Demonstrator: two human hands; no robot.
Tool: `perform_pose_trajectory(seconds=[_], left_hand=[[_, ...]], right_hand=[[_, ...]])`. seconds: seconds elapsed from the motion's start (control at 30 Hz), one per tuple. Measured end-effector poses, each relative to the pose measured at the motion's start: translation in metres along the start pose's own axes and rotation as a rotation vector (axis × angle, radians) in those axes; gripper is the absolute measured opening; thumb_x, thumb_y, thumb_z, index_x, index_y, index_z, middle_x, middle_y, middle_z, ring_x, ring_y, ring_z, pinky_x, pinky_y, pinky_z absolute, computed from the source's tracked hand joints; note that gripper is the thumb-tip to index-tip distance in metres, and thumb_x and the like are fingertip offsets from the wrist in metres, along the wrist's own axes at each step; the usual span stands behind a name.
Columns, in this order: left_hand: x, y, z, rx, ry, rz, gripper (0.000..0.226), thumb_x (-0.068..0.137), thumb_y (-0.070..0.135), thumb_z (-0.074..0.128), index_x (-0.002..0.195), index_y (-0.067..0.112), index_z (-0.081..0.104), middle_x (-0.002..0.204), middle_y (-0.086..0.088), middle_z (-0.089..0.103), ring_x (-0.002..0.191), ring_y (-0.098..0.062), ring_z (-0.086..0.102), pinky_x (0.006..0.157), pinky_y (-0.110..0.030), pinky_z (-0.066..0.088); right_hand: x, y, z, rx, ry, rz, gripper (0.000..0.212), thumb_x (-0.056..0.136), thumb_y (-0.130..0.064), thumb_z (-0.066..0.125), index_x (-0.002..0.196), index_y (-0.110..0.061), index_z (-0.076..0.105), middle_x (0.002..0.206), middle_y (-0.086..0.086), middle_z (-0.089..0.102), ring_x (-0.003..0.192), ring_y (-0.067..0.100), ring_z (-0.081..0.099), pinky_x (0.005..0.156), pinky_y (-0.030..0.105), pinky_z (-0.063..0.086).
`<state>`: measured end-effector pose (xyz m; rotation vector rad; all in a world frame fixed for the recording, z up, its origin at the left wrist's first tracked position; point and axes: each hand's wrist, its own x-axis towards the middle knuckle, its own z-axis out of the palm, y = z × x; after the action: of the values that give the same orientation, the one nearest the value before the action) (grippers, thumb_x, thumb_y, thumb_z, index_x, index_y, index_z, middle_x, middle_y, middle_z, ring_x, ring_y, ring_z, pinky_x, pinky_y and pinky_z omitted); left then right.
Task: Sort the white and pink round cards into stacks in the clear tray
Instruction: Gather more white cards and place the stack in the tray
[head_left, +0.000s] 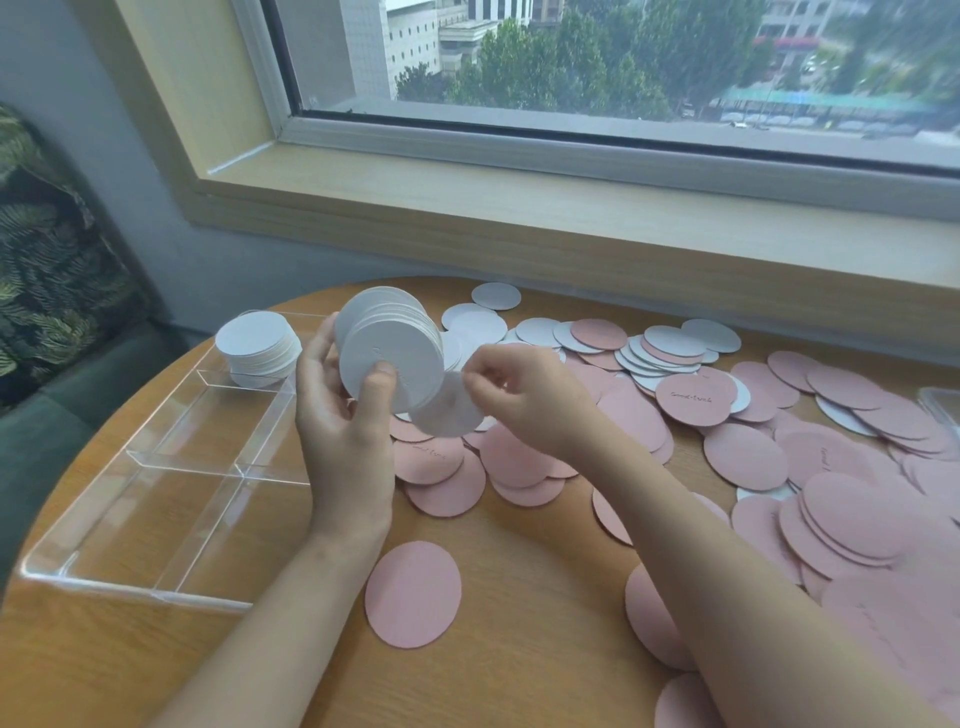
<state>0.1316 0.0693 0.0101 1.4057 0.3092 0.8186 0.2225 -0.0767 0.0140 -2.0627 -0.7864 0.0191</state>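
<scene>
Nearest me, at six o'clock on the round wooden worktop (519, 597), lies a single loose pink round paper card (413, 594), flat, apart from the rest. Past it my left hand (345, 415) has its grip closed round a thick bundle of white round cards (390, 349), thumb pressed on the front face, fingers behind. My right hand (511, 397) pinches the edge of one more white round card (449, 410), which overlaps the bundle's lower right edge.

To do this step well, I judge I should slide that card flush against the front face, ease the thumb just enough to let it in, then clamp again so nothing fans out. The back cards already sit a little offset, so I would square the edges against my palm before setting the bundle down.

The bundle stands nearly on edge, faces turned toward me and slightly up. Being round, the cards have no long axis. The bundle's own axis, through its thickness, runs away from me toward about eleven o'clock.

At nine o'clock sits the clear plastic divided tray (171, 519). Its far compartment, toward eleven, holds a flat stack of white round cards (258, 349); the nearer compartments look bare. From one to four o'clock spreads the heap of unsorted pink and white cards (779, 441), white ones mostly farther off.
</scene>
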Motion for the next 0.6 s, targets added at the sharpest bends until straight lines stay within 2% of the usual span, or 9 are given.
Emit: perform_pose_trajectory(seconds=[0.07,0.1,0.2,0.27,0.33,0.37,0.43,0.53,0.6], left_hand=[[0.001,-0.001,0.0,-0.01,-0.013,-0.002,0.056,0.09,0.018,0.059,0.145,0.022,0.047,0.113,0.019,0.071,0.11,-0.008,0.067,0.098,-0.046,0.055],[0.001,-0.002,0.0,-0.016,-0.024,-0.004,0.055,0.09,0.017,0.059,0.144,0.021,0.048,0.113,0.019,0.072,0.111,-0.009,0.067,0.098,-0.045,0.055],[0.0,-0.003,0.004,0.002,-0.08,-0.01,0.048,0.097,0.007,0.06,0.142,0.018,0.049,0.108,0.023,0.073,0.107,-0.002,0.067,0.089,-0.028,0.054],[-0.002,-0.003,0.005,0.022,-0.132,-0.007,0.045,0.099,0.004,0.06,0.141,0.016,0.05,0.107,0.026,0.072,0.105,0.002,0.066,0.084,-0.019,0.051],[-0.003,-0.004,0.005,0.032,-0.16,-0.009,0.047,0.095,0.013,0.064,0.141,0.018,0.052,0.112,0.018,0.073,0.108,-0.002,0.067,0.084,-0.018,0.051],[-0.003,-0.004,0.005,0.029,-0.164,-0.019,0.048,0.093,0.018,0.064,0.14,0.02,0.052,0.115,0.013,0.073,0.109,-0.005,0.067,0.085,-0.02,0.052],[-0.002,-0.005,0.005,0.021,-0.164,-0.037,0.049,0.091,0.024,0.063,0.139,0.024,0.052,0.12,0.007,0.072,0.111,-0.007,0.067,0.086,-0.022,0.052],[-0.004,-0.002,0.006,0.029,-0.193,-0.045,0.046,0.088,0.029,0.062,0.133,0.032,0.054,0.122,0.01,0.069,0.107,-0.001,0.067,0.083,-0.02,0.052],[-0.006,-0.001,0.007,0.021,-0.231,-0.05,0.044,0.088,0.027,0.062,0.131,0.032,0.053,0.122,0.009,0.069,0.106,-0.001,0.067,0.082,-0.019,0.052]], right_hand=[[0.002,0.0,-0.005,0.065,0.086,0.075,0.017,0.092,-0.015,0.056,0.078,-0.02,0.065,0.061,-0.009,0.063,0.061,0.016,0.063,0.062,0.034,0.051],[0.003,0.0,-0.007,0.098,0.124,0.102,0.016,0.094,-0.017,0.055,0.082,-0.019,0.067,0.06,-0.007,0.064,0.058,0.018,0.064,0.059,0.034,0.051],[0.005,-0.001,-0.011,0.243,0.209,0.136,0.015,0.098,-0.018,0.055,0.096,-0.02,0.069,0.062,0.003,0.068,0.052,0.022,0.061,0.053,0.032,0.045],[0.006,-0.003,-0.012,0.408,0.221,0.15,0.015,0.099,-0.018,0.055,0.1,-0.021,0.07,0.067,0.01,0.069,0.06,0.042,0.062,0.05,0.045,0.043],[0.006,-0.004,-0.014,0.5,0.2,0.152,0.016,0.1,-0.018,0.056,0.102,-0.022,0.071,0.07,0.01,0.069,0.067,0.052,0.062,0.048,0.058,0.042],[0.005,-0.004,-0.015,0.519,0.184,0.142,0.015,0.1,-0.018,0.056,0.104,-0.02,0.071,0.071,0.009,0.069,0.067,0.051,0.062,0.048,0.059,0.041],[0.004,-0.006,-0.017,0.561,0.154,0.119,0.015,0.101,-0.016,0.057,0.109,-0.014,0.07,0.076,0.012,0.068,0.065,0.043,0.064,0.051,0.051,0.042],[0.003,-0.008,-0.017,0.606,0.1,0.091,0.018,0.102,-0.012,0.055,0.113,-0.012,0.068,0.082,0.011,0.069,0.066,0.029,0.065,0.054,0.04,0.043],[0.003,-0.009,-0.015,0.581,0.057,0.072,0.022,0.103,-0.01,0.052,0.116,-0.012,0.069,0.09,0.014,0.071,0.067,0.021,0.061,0.055,0.039,0.043]])
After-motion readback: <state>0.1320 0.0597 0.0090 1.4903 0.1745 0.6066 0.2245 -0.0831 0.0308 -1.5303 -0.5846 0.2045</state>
